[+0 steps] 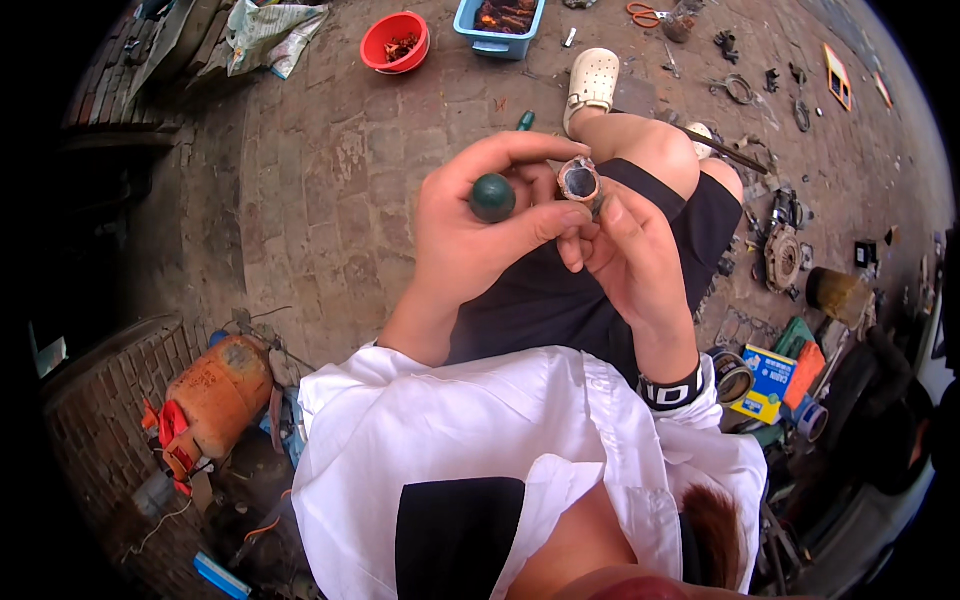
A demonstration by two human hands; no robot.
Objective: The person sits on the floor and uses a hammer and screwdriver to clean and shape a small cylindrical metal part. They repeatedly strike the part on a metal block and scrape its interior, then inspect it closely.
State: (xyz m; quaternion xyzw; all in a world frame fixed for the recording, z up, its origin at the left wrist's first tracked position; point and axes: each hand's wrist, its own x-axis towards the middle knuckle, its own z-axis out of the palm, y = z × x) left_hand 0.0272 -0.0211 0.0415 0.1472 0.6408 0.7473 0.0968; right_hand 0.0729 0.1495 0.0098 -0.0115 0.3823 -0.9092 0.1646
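Head view, looking down: a seated person in a white top holds a small, hollow, round-mouthed metal piece (579, 183) above their dark-shorted lap (540, 305), its opening facing the camera. The left hand (465, 235) pinches its rim between thumb and forefinger, with a round green knob (492, 198) tucked against the other, curled fingers. The right hand (635, 250) grips the piece's lower right side with bunched fingertips. On the brick floor (320, 220), toward the far edge, sit a red bowl (378, 36) and a blue tub (500, 47); toward the right edge lie scattered metal parts (782, 257).
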